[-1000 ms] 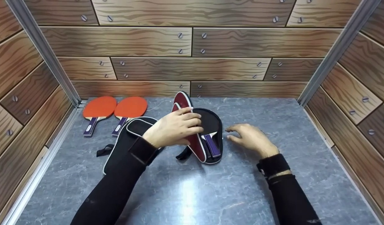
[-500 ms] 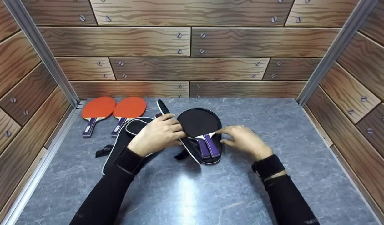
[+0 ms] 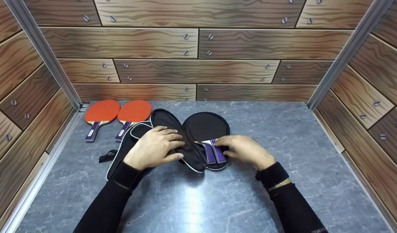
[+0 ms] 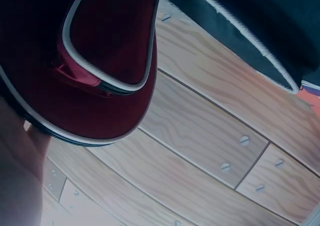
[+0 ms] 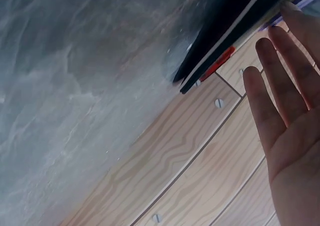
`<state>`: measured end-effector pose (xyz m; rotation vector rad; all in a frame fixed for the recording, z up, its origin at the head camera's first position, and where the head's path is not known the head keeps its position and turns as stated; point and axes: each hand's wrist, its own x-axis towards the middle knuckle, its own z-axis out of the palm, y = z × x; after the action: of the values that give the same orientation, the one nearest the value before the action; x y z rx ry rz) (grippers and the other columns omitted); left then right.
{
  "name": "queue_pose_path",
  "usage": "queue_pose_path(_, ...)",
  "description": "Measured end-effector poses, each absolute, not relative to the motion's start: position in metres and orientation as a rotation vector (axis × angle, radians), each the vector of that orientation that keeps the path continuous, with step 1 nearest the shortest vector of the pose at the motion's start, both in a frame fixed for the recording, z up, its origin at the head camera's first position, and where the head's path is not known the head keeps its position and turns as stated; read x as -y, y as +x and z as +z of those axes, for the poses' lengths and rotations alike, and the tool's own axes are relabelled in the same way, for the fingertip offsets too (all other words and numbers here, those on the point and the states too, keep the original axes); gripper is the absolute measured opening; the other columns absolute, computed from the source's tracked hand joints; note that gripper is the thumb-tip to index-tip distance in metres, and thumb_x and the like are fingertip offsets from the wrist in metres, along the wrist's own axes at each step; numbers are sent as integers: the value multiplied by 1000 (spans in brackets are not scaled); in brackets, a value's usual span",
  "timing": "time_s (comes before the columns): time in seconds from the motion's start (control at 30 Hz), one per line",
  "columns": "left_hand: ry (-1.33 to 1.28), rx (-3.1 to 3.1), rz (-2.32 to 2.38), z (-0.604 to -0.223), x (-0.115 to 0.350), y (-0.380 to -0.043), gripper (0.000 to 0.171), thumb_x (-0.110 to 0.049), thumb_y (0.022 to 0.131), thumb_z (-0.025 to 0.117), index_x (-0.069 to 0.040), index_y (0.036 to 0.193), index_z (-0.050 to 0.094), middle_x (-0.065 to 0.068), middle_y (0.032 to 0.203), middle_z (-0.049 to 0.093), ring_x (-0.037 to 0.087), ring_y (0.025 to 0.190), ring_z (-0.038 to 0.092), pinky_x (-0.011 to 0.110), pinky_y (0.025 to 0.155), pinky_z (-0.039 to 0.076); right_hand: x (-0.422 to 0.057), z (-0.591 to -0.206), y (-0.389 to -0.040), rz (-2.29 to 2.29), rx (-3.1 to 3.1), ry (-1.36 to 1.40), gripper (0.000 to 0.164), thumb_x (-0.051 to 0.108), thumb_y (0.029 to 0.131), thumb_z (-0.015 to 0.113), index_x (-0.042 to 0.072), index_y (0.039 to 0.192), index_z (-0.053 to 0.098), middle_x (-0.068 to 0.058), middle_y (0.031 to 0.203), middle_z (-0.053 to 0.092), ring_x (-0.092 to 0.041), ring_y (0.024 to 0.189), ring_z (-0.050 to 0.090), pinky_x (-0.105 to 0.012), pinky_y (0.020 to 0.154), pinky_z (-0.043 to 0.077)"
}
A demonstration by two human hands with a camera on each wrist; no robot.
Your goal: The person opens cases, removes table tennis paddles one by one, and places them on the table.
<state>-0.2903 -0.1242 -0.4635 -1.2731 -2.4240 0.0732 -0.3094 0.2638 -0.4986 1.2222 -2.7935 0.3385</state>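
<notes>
A paddle case with a dark red outside stands unzipped, its lid (image 3: 167, 119) folded to the left. Inside its base lie two table tennis paddles (image 3: 206, 126), black face up, with purple handles (image 3: 210, 154) side by side. My left hand (image 3: 155, 147) presses on the lid's black inner side with fairly straight fingers. In the left wrist view the lid's red outer face (image 4: 115, 110) shows. My right hand (image 3: 245, 149) reaches over the case's right edge, fingertips at the right paddle's handle. In the right wrist view this hand's fingers (image 5: 265, 100) are extended.
A second black case (image 3: 119, 165) with white piping lies to the left, partly under my left arm. Behind it are two orange-faced paddles (image 3: 102, 111) (image 3: 134, 111). Wood-patterned walls (image 3: 198, 71) enclose the grey marbled table (image 3: 282, 126) on three sides.
My left hand has swung the case's lid open to the left, uncovering both paddles. My right hand has moved left, from beside the case to the paddle handle.
</notes>
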Motion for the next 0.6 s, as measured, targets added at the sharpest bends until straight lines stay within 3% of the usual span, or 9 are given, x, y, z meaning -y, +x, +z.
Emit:
queue_pose_path(0.23,-1157,2580,29,-470,128,-285,55,-61,111,67,-24,147,85,2,159,79,27,153,73,53,126,59,-258,-501,-305,260,2798,1244,51,7,100,88,16,150,80,-8,167,73,-34,147,76,-54,121,65)
queue_pose_path(0.47,-1105,2749,34,-480,133,-287,64,-62,107,68,-21,156,78,8,173,67,33,164,63,59,136,51,-252,-507,-303,263,2740,1323,50,-1,97,87,16,145,84,-10,166,73,-33,150,74,-53,121,65)
queue_pose_path(0.6,-1066,2789,92,-488,133,-287,70,-63,105,70,-23,163,73,9,179,62,33,168,58,60,139,47,-249,-507,-302,244,2747,1337,47,3,100,87,16,145,84,-7,167,73,-29,157,70,-51,125,63)
